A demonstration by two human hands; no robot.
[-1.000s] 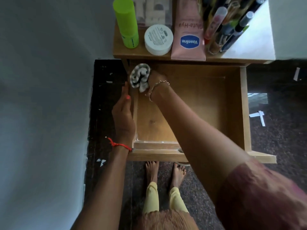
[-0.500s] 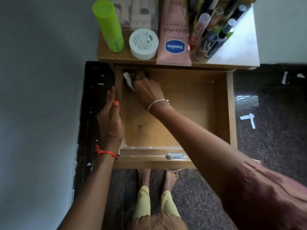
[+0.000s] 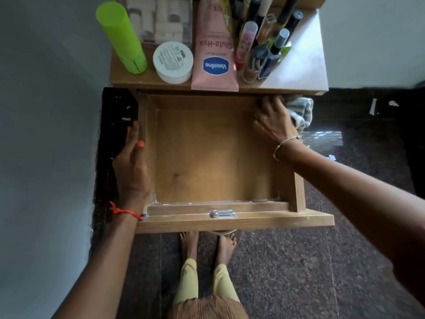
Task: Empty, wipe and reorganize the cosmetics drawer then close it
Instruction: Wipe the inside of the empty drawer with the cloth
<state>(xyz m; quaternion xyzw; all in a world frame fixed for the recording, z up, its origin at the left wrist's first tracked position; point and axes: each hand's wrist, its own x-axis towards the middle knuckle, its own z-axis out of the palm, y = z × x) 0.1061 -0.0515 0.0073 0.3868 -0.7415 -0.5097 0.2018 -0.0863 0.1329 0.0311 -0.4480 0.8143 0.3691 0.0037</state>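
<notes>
The wooden drawer (image 3: 299, 194) is pulled out and holds nothing inside. My right hand (image 3: 272, 123) is at its far right corner, shut on a grey-and-white striped cloth (image 3: 301, 110) that bulges over the right wall. My left hand (image 3: 132, 166) lies flat along the outside of the drawer's left wall, fingers together. On the table top above stand a green bottle (image 3: 122, 38), a white jar (image 3: 173, 62), a pink Vaseline tube (image 3: 215, 51) and several pens and small bottles (image 3: 264, 47).
A grey wall rises close on the left. A metal latch (image 3: 222, 213) sits on the drawer's front rail. My bare feet (image 3: 207, 246) stand on the dark speckled floor under the drawer front. Paper scraps (image 3: 372, 106) lie on the floor at right.
My right hand has carried the cloth from the drawer's far left corner across to the far right corner. My left hand has stayed on the left wall.
</notes>
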